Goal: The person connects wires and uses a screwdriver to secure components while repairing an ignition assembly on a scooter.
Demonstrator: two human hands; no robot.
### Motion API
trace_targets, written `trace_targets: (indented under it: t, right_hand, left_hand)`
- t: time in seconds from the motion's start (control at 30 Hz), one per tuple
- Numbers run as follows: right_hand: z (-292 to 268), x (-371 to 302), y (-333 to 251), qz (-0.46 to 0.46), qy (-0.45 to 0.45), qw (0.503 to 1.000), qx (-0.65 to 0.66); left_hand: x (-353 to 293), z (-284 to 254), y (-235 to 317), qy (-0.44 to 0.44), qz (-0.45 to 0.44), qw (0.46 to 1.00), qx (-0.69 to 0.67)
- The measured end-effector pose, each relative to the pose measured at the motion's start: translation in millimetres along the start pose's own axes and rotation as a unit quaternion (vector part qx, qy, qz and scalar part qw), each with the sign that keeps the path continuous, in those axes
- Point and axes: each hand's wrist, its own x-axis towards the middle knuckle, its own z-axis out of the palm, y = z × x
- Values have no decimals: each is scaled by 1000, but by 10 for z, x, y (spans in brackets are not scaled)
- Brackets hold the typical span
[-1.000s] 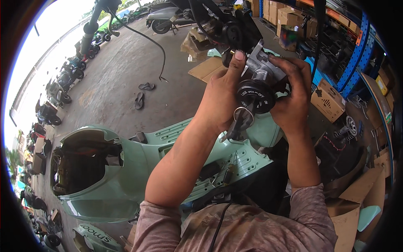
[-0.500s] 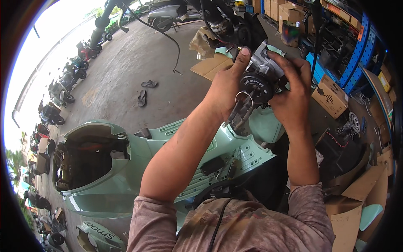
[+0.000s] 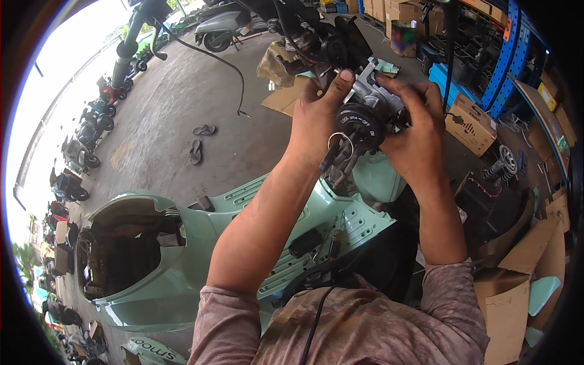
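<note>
Both my hands are closed around a scooter ignition lock (image 3: 360, 125), a silver metal body with a round black face. My left hand (image 3: 313, 125) grips its left side, thumb up near the metal bracket. On the right side, my right hand (image 3: 417, 125) wraps it with bent fingers. A metal ring with keys (image 3: 340, 159) hangs from the lock's face. Just beyond my hands stands the scooter's dark steering column (image 3: 298, 39) with cables. Below my forearms lies the mint-green floorboard (image 3: 356, 228) of the scooter, with a small black box (image 3: 306, 243) on it.
The mint-green rear body (image 3: 152, 298) has a wide opening at left. A loose cable (image 3: 234, 73) dangles by the handlebar. Sandals (image 3: 196, 152) lie on the concrete. Cardboard boxes (image 3: 471, 128), a spring shock absorber (image 3: 504, 164) and blue shelving (image 3: 517, 61) are to the right.
The view has shifted slightly, so my hands and the lock sit a little farther left in the picture. My grip on the lock looks much the same.
</note>
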Motion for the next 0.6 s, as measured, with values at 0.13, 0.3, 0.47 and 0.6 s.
trace_targets:
  t: [0.13,0.3,0.47,0.6]
  right_hand:
    - [-54,55,-49,4,-28,999,-21]
    - [-96,184,-115,5,-57,997,-48]
    - [-146,285,-220,-16,-77,996,-42]
    - [-102,360,-357,-43,-81,995,-48]
  left_hand:
    - [13,-20,18,-17,0,999,32]
    - [72,-149,57,-36,31,984,169]
    - [-119,-466,422,-62,249,808,530]
    - [-492,-488,688,-62,226,901,364]
